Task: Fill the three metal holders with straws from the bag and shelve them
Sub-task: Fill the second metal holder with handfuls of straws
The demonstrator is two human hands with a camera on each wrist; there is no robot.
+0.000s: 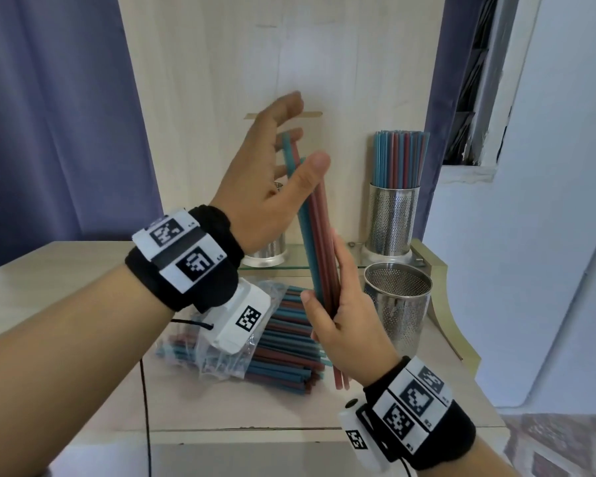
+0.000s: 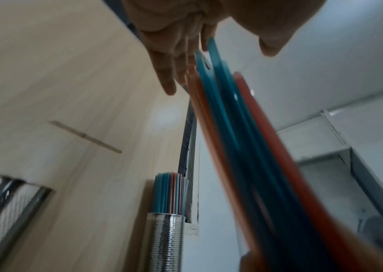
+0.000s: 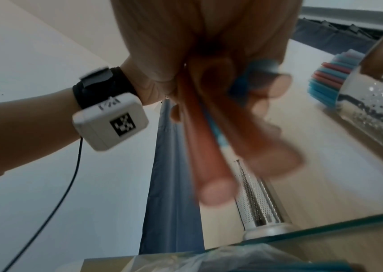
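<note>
A bundle of red and teal straws [image 1: 319, 242] stands nearly upright over the table. My right hand [image 1: 327, 304] grips its lower part, which the right wrist view shows as blurred straws [image 3: 206, 143]. My left hand [image 1: 296, 139] is open and spread round the top of the bundle [image 2: 243, 138], thumb against it. An empty perforated metal holder [image 1: 398, 304] stands on the table just right of my right hand. A filled holder [image 1: 393, 218] [image 2: 165, 239] stands on the glass shelf [image 1: 289, 266] behind. A third holder [image 1: 272, 249] is mostly hidden behind my left wrist.
The clear bag of straws [image 1: 255, 342] lies on the table [image 1: 83, 270] under my hands, with loose straws spilling from it. A pale wood back panel [image 1: 221, 63] rises behind the shelf. Purple curtains [image 1: 49, 115] hang on either side.
</note>
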